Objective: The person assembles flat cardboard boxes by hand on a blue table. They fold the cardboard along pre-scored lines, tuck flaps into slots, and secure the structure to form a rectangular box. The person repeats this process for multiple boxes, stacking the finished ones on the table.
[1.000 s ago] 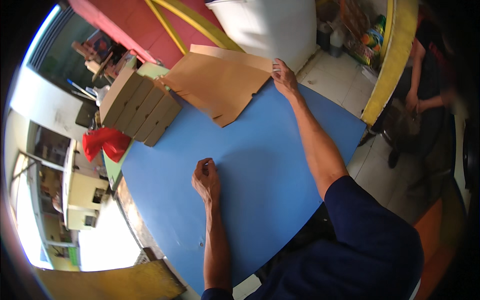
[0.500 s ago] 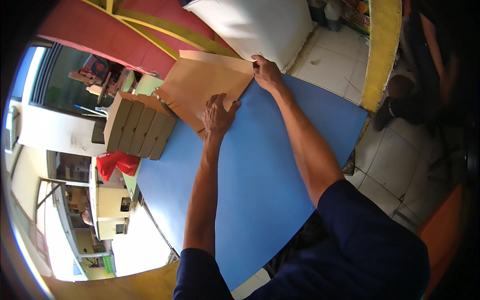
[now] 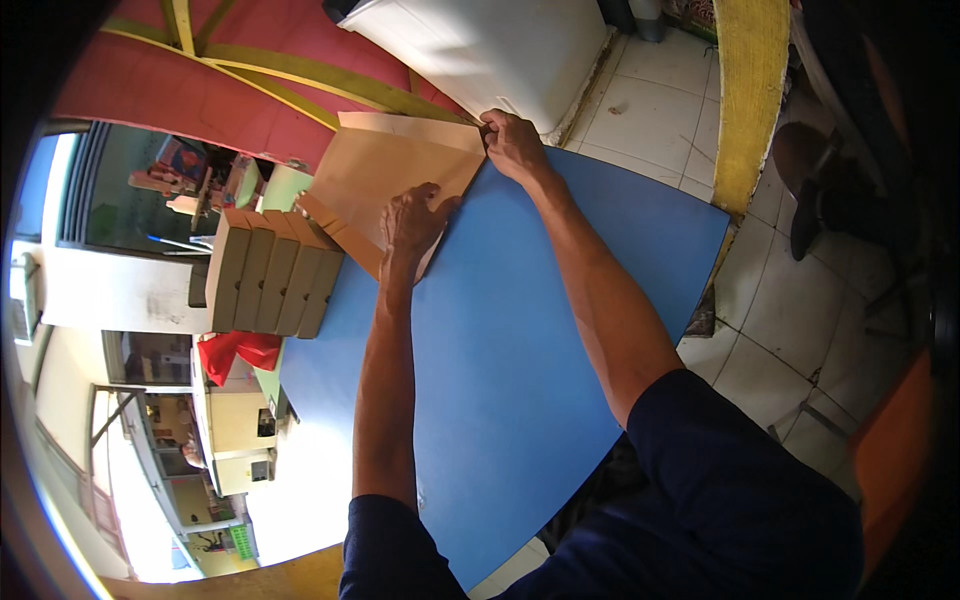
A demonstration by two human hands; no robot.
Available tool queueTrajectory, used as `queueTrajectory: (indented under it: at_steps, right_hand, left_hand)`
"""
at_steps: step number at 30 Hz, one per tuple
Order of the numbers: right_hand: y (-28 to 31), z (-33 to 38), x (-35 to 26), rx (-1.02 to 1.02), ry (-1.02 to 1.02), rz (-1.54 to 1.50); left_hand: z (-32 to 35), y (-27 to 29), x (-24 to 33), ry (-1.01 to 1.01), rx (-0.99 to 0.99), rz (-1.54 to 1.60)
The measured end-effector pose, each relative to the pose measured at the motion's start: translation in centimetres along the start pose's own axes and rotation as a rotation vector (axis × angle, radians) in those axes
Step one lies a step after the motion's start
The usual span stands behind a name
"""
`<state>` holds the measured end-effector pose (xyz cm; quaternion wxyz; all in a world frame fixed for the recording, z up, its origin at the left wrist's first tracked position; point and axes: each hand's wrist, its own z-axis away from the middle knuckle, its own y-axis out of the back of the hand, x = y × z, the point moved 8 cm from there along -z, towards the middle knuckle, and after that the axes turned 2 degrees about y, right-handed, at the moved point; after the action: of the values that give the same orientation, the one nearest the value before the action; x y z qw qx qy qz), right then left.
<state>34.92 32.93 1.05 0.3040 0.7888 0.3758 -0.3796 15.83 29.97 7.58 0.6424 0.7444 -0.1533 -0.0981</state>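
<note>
A flat brown cardboard sheet (image 3: 375,170) lies at the far edge of the blue table (image 3: 500,340). My left hand (image 3: 412,222) rests palm-down on the near part of the sheet, fingers spread. At the sheet's far right corner my right hand (image 3: 512,142) pinches the edge of the cardboard. Both arms reach forward across the table.
A stack of several folded brown cardboard boxes (image 3: 270,272) stands at the table's left. A red cloth (image 3: 238,352) lies beyond it. A white chest-like appliance (image 3: 490,50) stands behind the sheet. White floor tiles and a yellow post (image 3: 750,90) are at the right.
My left hand travelled from the middle of the table up onto the cardboard sheet. My right hand stayed at the sheet's far corner. The view shifted closer to the sheet.
</note>
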Motion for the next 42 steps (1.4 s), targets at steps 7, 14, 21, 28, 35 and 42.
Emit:
queueTrajectory:
  at_steps: [7, 14, 21, 28, 35, 42]
  right_hand:
    - [0.2, -0.1, -0.2, -0.067, -0.047, 0.030]
    - [-0.2, 0.0, -0.3, -0.107, -0.128, -0.034]
    - [-0.4, 0.0, -0.1, -0.068, -0.039, 0.013]
    - [0.0, 0.0, -1.6, -0.112, 0.070, 0.059]
    - [0.9, 0.6, -2.4, -0.014, 0.022, 0.094]
    - [1.1, 0.6, -2.4, 0.063, 0.173, 0.057]
  left_hand:
    - [0.0, -0.3, 1.6, -0.050, -0.092, -0.057]
    - [0.0, -0.1, 1.9, -0.110, -0.074, -0.052]
    - [-0.3, 0.0, 2.6, -0.131, -0.123, -0.036]
    - [-0.4, -0.3, 1.9, -0.129, -0.065, -0.060]
    - [0.1, -0.6, 1.1, -0.076, -0.078, -0.017]
    - [0.8, 0.2, 1.9, -0.100, -0.001, -0.017]
